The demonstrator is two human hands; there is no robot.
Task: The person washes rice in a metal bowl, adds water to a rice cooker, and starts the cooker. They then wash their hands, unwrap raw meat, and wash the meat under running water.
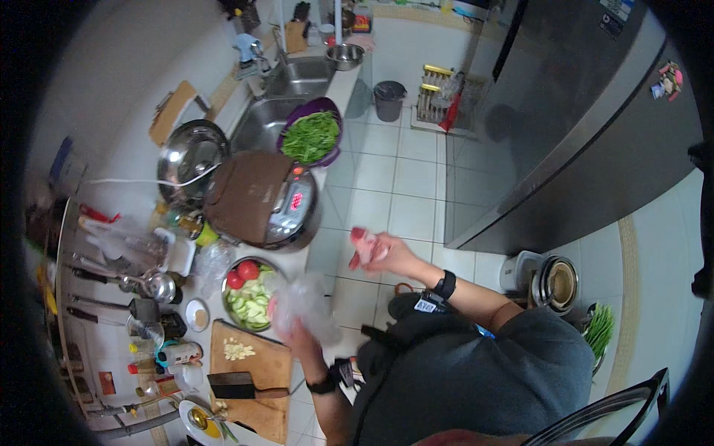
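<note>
My right hand (390,256), raised over the tiled floor, grips a piece of raw red meat (365,248). In my left hand (301,337) is a thin clear plastic bag (312,306), blurred, with something pink at its left side. The bag hangs beside a steel bowl (226,301) of sliced green vegetable (251,306) and two tomatoes (248,270). Nearer me lies a wooden cutting board (268,357) with chopped garlic (239,349) and a cleaver (233,386) on it.
A brown multicooker (251,195) stands on the counter beyond the bowl. Past it, a purple colander (337,125) of leafy greens overhangs the sink (256,122). Bottles and a plate (192,426) with yellow liquid are at the lower left. A fridge (558,128) stands at the right.
</note>
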